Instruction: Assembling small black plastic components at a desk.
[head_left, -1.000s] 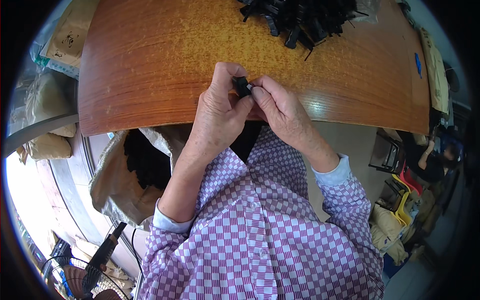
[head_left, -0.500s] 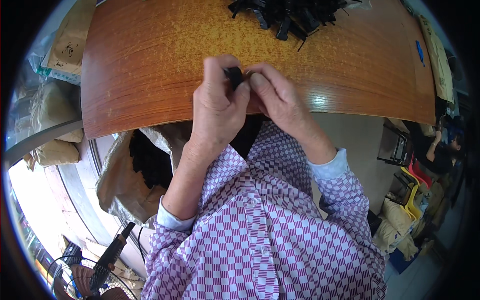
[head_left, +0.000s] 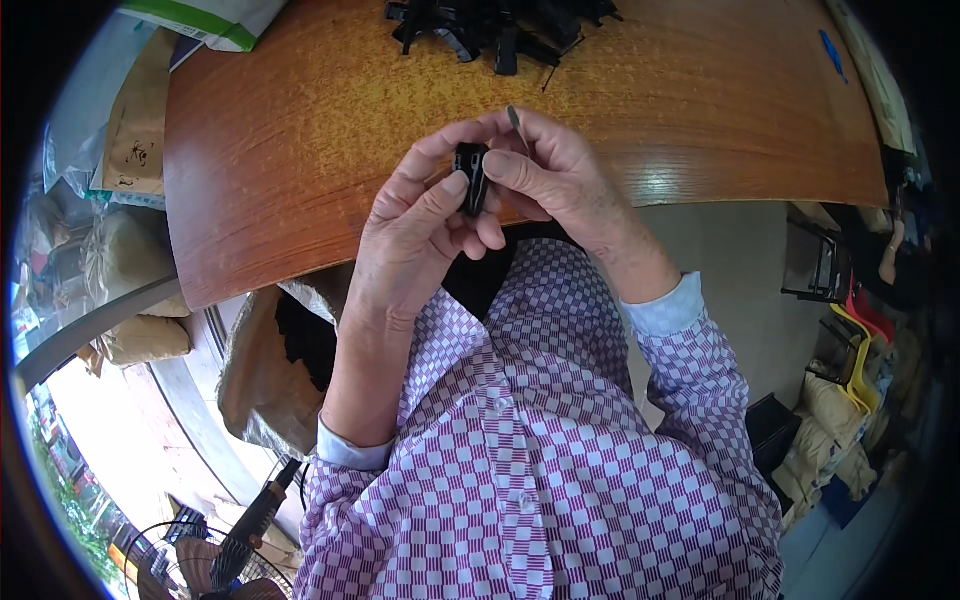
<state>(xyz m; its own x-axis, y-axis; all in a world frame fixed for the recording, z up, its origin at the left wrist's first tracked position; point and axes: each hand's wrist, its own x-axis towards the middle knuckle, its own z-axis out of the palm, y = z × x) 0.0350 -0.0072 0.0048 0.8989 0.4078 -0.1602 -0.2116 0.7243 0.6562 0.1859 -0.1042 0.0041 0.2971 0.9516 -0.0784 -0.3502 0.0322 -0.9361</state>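
Observation:
Just beyond the table's near edge, a small black plastic part (head_left: 470, 172) stands upright between my two hands, its slotted face showing. My left hand (head_left: 415, 205) pinches it from the left with the thumb and curled fingers. From the other side, my right hand (head_left: 565, 180) presses its thumb against the part's upper right. A thin metal tool (head_left: 514, 120) with a flat greyish tip sticks up out of the right fingers; its lower end is hidden. Farther back lies a pile of similar black plastic parts (head_left: 505, 35), some with thin strips poking out.
The brown wooden table (head_left: 300, 150) curves around in front of me. Below its left side stands an open woven sack (head_left: 260, 380) with black pieces inside. A fan (head_left: 205, 560) is at lower left. A blue strip (head_left: 833, 55) lies far right; a person's arm (head_left: 890, 255) shows beyond.
My left fingers have loosened and turned, showing more of the black part. The metal tool now points up from my right hand. The view has shifted, so the pile sits farther left.

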